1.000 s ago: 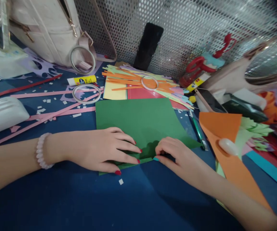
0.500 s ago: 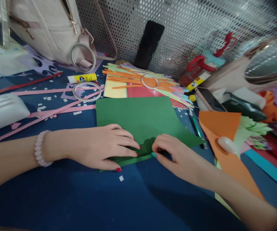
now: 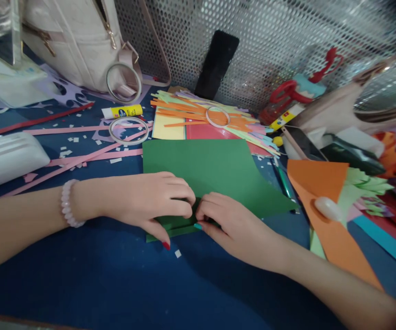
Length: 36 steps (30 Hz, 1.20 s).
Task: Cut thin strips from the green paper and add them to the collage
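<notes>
A green sheet of paper [image 3: 204,165] lies on the blue table, with a narrow fold along its near edge. My left hand [image 3: 149,197], wearing a beaded bracelet [image 3: 68,204], rests on the sheet's near left part. Its fingers bend down onto the paper while the thumb stretches apart past the near edge; it holds nothing. Close beside it, my right hand [image 3: 230,217] is closed in a pinch on the folded near edge, thumb below and curled fingers above. The right fingertips are partly hidden.
Behind the sheet are paper strips [image 3: 184,110], tape rolls [image 3: 129,130], a glue stick [image 3: 122,112] and a leaning black phone [image 3: 216,64]. Orange paper [image 3: 318,181] and a pen [image 3: 283,178] lie right. A white case [image 3: 8,158] stands left, a bag [image 3: 74,46] behind it.
My right hand has slid left along the folded edge, now close to my left hand. My left fingers have gone from stretched out to bent. The view has shifted slightly.
</notes>
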Tool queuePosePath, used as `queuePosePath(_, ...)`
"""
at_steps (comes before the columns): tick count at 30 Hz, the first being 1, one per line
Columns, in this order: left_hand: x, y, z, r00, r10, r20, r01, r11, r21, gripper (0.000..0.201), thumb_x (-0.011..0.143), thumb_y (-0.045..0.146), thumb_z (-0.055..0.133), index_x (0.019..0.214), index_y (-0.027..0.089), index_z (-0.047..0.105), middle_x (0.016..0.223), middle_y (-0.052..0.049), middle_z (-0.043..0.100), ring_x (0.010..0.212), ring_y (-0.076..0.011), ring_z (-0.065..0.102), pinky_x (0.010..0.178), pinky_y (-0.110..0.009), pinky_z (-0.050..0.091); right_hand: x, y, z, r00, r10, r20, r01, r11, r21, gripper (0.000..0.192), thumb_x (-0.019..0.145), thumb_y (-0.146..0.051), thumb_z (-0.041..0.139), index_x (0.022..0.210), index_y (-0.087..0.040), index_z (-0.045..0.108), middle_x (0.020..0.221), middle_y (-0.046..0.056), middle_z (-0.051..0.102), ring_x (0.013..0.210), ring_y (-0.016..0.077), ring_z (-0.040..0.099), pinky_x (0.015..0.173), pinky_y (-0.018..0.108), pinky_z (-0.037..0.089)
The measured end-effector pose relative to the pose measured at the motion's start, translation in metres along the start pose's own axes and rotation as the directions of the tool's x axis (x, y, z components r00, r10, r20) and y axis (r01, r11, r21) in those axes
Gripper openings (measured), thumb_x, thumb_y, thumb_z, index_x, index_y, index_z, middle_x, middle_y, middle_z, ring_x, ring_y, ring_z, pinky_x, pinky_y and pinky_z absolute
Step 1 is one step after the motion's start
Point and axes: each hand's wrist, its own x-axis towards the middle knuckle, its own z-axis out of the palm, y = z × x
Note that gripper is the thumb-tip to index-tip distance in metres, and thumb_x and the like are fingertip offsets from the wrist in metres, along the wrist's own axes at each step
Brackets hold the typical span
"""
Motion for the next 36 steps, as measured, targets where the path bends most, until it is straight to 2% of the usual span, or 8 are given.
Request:
queuePosePath(7,-0.001,0.001,-0.004,1.000,-0.008,0.026,0.007,1.000,0.030,0.041,0.087,0.050,0.065,0.111,0.017,0.058,0.121,-0.012,0.059,0.112,-0.0253,0.053,0.095,-0.036,0.038,-0.001,-0.001,0.000,0.999,-0.031,0.020,0.032,0.997,-0.065,0.015,0.090,-0.007,0.049,0.081,-0.016,0.057,0.079,0.004,0.061,0.074,0.0168,0.052,0.069,0.030,0.044)
queuePosePath(12,-0.003,0.005,-0.007,0.997,-0.061,0.053,0.059,0.998,0.034,0.057,0.083,0.055,0.067,0.121,0.014,0.056,0.131,-0.013,0.055,0.121,-0.0259,0.048,0.102,-0.035,0.034,0.000,-0.004,0.001,0.998,-0.054,0.024,0.054,0.999,-0.005,0.009,0.087,-0.008,0.057,0.086,-0.017,0.059,0.086,0.003,0.064,0.080,0.0167,0.055,0.075,0.031,0.045)
queuePosePath(15,-0.006,0.006,-0.006,0.995,-0.072,0.063,0.070,0.997,0.040,0.063,0.084,0.055,0.067,0.129,0.013,0.052,0.137,-0.014,0.052,0.128,-0.0261,0.044,0.108,-0.035,0.028,0.002,-0.004,0.005,0.996,-0.086,0.008,0.086,0.996,-0.023,0.009,0.088,-0.009,0.057,0.083,-0.017,0.058,0.083,0.003,0.063,0.079,0.0166,0.055,0.074,0.030,0.044)
queuePosePath(19,-0.013,0.006,-0.002,0.997,-0.063,0.047,0.059,0.996,0.073,0.059,0.089,0.055,0.060,0.130,0.013,0.052,0.139,-0.014,0.051,0.131,-0.0274,0.041,0.111,-0.039,0.026,0.006,-0.006,0.007,0.994,-0.107,-0.001,0.107,0.991,-0.083,0.014,0.091,-0.010,0.051,0.080,-0.017,0.057,0.079,0.003,0.062,0.074,0.0161,0.053,0.069,0.029,0.043)
queuePosePath(25,-0.020,0.003,-0.002,1.000,0.015,0.024,-0.019,0.991,0.134,0.046,0.095,0.052,0.049,0.118,0.012,0.057,0.129,-0.015,0.056,0.120,-0.0277,0.050,0.103,-0.040,0.038,0.008,-0.011,0.003,0.997,-0.070,0.045,0.075,0.989,-0.129,0.016,0.090,-0.007,0.050,0.080,-0.017,0.057,0.077,0.002,0.060,0.067,0.0152,0.051,0.063,0.028,0.040)
queuePosePath(28,-0.022,0.001,-0.004,0.997,0.069,0.025,-0.072,0.985,0.159,0.035,0.098,0.045,0.048,0.115,0.017,0.060,0.125,-0.013,0.059,0.116,-0.0272,0.053,0.097,-0.040,0.042,0.009,-0.012,0.002,0.996,-0.066,0.059,0.073,0.988,-0.134,0.015,0.090,-0.007,0.050,0.081,-0.017,0.057,0.079,0.002,0.060,0.069,0.0154,0.052,0.065,0.029,0.041)
queuePosePath(31,-0.024,0.000,-0.005,0.994,0.110,0.019,-0.111,0.979,0.173,0.035,0.100,0.042,0.045,0.123,0.019,0.058,0.123,-0.011,0.061,0.115,-0.0255,0.055,0.093,-0.039,0.043,0.009,-0.013,0.002,0.995,-0.067,0.071,0.077,0.986,-0.146,0.016,0.089,-0.005,0.049,0.082,-0.017,0.057,0.079,0.002,0.060,0.069,0.0156,0.052,0.065,0.029,0.042)
queuePosePath(36,-0.023,0.002,-0.005,0.994,0.106,0.040,-0.111,0.976,0.188,0.032,0.101,0.039,0.042,0.120,0.022,0.062,0.128,-0.005,0.060,0.115,-0.0239,0.053,0.090,-0.039,0.044,0.009,-0.013,0.004,0.995,-0.079,0.066,0.089,0.983,-0.163,0.016,0.087,-0.003,0.049,0.083,-0.016,0.057,0.079,0.002,0.060,0.068,0.0156,0.051,0.064,0.029,0.041)
